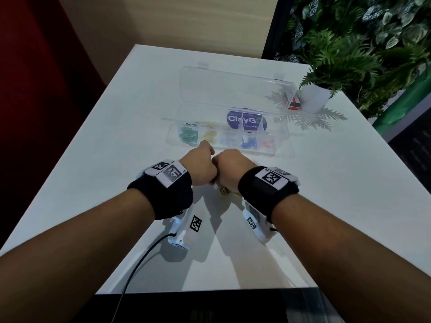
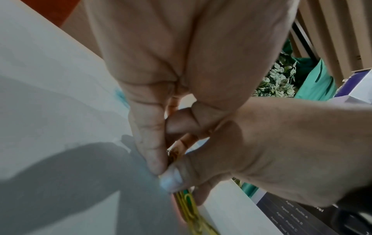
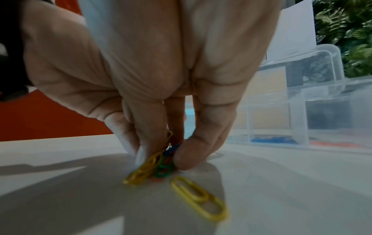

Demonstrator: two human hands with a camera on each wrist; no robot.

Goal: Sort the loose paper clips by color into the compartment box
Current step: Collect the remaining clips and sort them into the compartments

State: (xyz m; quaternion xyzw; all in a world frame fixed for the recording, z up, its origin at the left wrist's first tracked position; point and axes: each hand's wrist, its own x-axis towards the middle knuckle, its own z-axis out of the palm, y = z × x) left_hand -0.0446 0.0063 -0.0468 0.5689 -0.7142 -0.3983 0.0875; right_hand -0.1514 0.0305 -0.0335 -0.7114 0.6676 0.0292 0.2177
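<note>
Right wrist: R hand (image 3: 161,66) fingers (image 3: 193,149) pinch clip bunch (image 3: 153,165), L hand (image 2: 181,63) touching.

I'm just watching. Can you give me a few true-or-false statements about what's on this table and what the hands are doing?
1. The compartment box has its lid open. True.
2. The right hand pinches a bunch of mixed-colour clips. True.
3. A lone red clip lies on the table beside that bunch. False: the lone clip is yellow.
4. The green clips sit in the box's rightmost compartment. False: they sit at its left end.
5. The left hand rests far from the right. False: the hands touch.
</note>
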